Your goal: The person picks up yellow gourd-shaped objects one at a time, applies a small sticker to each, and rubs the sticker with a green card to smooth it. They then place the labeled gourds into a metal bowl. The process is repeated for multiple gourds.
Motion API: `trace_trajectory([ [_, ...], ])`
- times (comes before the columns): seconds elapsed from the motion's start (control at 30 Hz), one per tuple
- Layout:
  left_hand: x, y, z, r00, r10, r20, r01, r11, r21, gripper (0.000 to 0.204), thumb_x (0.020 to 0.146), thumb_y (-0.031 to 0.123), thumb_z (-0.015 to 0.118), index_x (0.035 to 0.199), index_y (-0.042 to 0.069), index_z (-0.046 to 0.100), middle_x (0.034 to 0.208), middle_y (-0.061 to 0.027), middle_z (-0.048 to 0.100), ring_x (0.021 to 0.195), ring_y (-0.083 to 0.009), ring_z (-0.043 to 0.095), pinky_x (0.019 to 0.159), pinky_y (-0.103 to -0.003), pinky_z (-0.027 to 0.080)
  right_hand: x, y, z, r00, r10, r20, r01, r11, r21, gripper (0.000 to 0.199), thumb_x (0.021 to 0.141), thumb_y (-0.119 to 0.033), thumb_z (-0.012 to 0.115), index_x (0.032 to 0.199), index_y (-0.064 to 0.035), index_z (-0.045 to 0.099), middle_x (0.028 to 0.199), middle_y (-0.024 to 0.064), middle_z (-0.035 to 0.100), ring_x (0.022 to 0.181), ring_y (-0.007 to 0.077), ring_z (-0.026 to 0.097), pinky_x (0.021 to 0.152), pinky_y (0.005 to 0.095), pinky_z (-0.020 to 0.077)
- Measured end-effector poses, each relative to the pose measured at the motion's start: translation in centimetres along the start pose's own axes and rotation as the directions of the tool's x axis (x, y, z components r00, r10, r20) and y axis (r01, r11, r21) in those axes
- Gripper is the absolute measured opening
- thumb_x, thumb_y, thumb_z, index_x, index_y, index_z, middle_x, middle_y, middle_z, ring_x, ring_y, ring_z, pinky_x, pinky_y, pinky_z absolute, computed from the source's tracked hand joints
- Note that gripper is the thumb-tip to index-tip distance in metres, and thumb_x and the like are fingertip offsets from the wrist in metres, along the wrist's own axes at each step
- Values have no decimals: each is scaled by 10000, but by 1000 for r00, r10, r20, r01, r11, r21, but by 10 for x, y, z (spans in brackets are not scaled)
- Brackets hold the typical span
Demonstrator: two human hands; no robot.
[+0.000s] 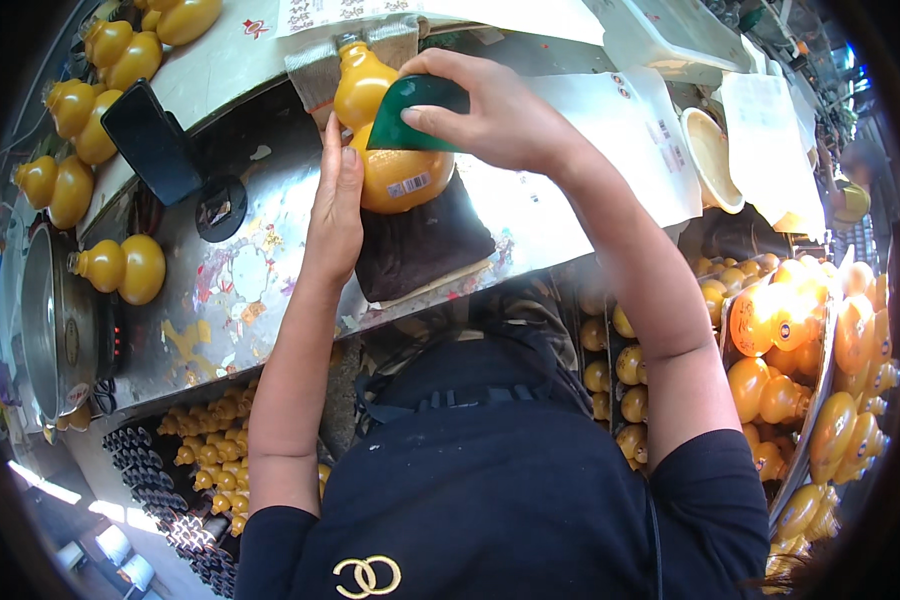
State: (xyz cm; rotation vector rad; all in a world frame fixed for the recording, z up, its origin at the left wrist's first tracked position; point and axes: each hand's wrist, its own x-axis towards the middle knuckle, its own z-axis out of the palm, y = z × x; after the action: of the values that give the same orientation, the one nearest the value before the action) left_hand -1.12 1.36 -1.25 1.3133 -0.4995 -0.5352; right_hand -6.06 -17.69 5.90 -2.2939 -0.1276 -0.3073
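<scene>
At the left of the frame, a metal pan (58, 340) stands near a lone yellow gourd bottle (142, 270) on the table (288, 180). Right of a dark phone (150, 142), the left hand (336, 225) rests with fingers extended along the side of a labelled gourd (402, 168), which lies on a dark cloth (420, 255) in the upper middle. The right hand (490, 112) pinches a green scraper (425, 100) against it. White paper (630, 150) lies farther right, above crowded gourds (770, 385). The rounded body could roll if the left hand slackened, and uneven pressure might scratch its surface. The scraper covers part of the gourd's waist; its underside is hidden, and glare obscures some right-side gourds.
</scene>
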Motion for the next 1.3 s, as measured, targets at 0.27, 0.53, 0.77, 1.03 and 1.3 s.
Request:
trace_trajectory([
  [0.27, 3, 16, 10, 997, -39, -71, 39, 999, -2, 607, 1026, 367, 324, 1515, 56, 147, 1458, -157, 360, 1360, -241, 370, 1109, -358, 307, 24, -6, -4, 1000, 0, 28, 8, 958, -287, 373, 890, -260, 623, 1183, -35, 575, 1037, 152, 634, 953, 260, 642, 865, 345, 525],
  [0.53, 14, 12, -6, 992, -115, 45, 123, 953, -278, 516, 1000, 248, 467, 1448, 59, 291, 1364, -107, 464, 1278, -194, 453, 1079, -342, 345, -70, -21, 60, 773, -537, -337, 323, 791, -519, 259, 740, -100, 697, 994, -146, 680, 979, -25, 643, 834, 153, 586, 723, 284, 432],
  [0.77, 11, 17, -7, 993, -113, 21, 115, 968, -225, 560, 1011, 284, 456, 1477, 64, 239, 1390, -119, 437, 1294, -200, 437, 1091, -350, 335, -89, -21, 98, 879, -413, -240, 318, 881, -351, 304, 692, -15, 729, 976, -113, 685, 895, 0, 646, 782, 161, 609, 684, 280, 456],
  [1.03, 3, -5, 4, 983, 169, -70, -151, 967, 203, 905, 916, 520, 573, 1510, 28, 101, 1399, -186, 400, 1281, -258, 438, 1047, -358, 376, -74, -13, 75, 828, 245, -505, -91, 947, 309, 381, 873, -193, 694, 1107, -17, 449, 859, 132, 621, 735, 227, 652, 660, 338, 523],
  [1.3, -7, 6, 9, 995, 95, -44, -94, 995, 28, 778, 979, 453, 482, 1521, 46, 99, 1482, -151, 317, 1361, -238, 342, 1119, -354, 265, -83, -1, 56, 795, 493, -354, -105, 687, 719, 349, 897, -199, 662, 1144, -25, 488, 890, 75, 625, 779, 100, 611, 676, 234, 514],
])
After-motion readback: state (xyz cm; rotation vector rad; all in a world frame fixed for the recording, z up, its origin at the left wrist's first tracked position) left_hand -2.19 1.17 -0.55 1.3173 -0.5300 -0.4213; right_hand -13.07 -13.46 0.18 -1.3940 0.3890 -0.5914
